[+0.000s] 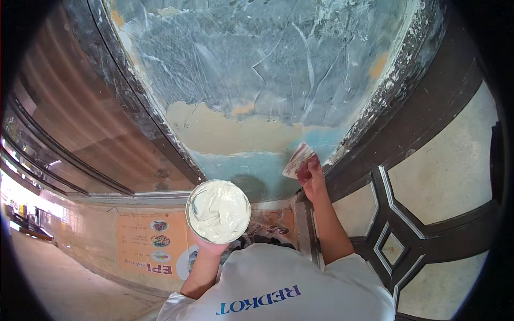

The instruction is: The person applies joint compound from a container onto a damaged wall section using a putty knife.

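My left hand [211, 246] holds up a round tub [188, 218] from below, in front of my chest. Creamy white putty [220, 213] fills it nearly to the rim, with swirled ridges on top. Further right, my right hand [314, 182] is closed around a putty knife [297, 162] with a reddish handle part and a white-smeared blade. The blade is at the lower right of the wall panel [257, 69]; whether it touches the surface I cannot tell. Blue-grey scraped patches cover the panel above, with a beige band [219, 128] and a pale blue strip below.
Dark frame edges, spattered white, border the panel on both sides. To the right stands a dark door [412, 219] with pale inset panes. At left are brown glazed panels [80, 107]. An orange printed sheet [139, 230] lies low at the left, behind my tub arm.
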### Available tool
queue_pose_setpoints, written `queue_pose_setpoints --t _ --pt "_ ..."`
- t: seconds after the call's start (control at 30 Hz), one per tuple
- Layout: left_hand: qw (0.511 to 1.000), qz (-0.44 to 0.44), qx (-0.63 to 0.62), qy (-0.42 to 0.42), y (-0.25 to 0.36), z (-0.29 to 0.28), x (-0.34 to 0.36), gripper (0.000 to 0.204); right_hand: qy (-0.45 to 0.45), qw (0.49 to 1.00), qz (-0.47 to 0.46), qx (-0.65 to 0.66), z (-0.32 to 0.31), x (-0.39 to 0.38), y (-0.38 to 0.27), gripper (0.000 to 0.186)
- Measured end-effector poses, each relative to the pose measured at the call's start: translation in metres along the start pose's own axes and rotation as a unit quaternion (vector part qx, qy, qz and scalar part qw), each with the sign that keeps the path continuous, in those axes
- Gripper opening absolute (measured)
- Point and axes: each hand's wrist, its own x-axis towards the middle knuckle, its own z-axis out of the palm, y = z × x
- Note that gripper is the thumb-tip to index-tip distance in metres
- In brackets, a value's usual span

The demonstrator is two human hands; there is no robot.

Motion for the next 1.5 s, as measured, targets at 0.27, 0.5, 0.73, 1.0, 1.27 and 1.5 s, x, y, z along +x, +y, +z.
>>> queue_pose_setpoints --t 0.27,0.5,0.73,1.0,1.27,1.5 --pt "1.0 0.009 -0.017 0.001 -0.02 -0.007 0.0 0.071 -0.007 0.981 0.115 -0.158 -0.025 -0.002 0.012 0.044" --pt "0.999 0.019 -0.006 0.027 -0.043 -0.016 0.006 0.076 -0.018 0.984 0.036 -0.175 -0.025 0.013 -0.012 0.041" --pt "0.999 0.032 -0.003 0.019 -0.071 -0.022 0.012 0.082 -0.068 0.965 -0.031 -0.25 -0.012 0.048 -0.037 0.031" --pt "0.998 0.061 -0.008 0.01 -0.084 -0.014 0.01 0.071 -0.156 0.934 -0.054 -0.316 0.019 0.049 -0.052 0.021" --pt "0.994 0.077 -0.076 0.027 -0.079 -0.004 0.01 0.07 -0.235 0.906 -0.16 -0.312 0.068 0.041 -0.08 0.015" --pt "0.996 0.083 -0.002 -0.042 -0.053 -0.005 0.016 0.068 -0.25 0.908 -0.183 -0.28 0.11 0.017 -0.085 0.015"
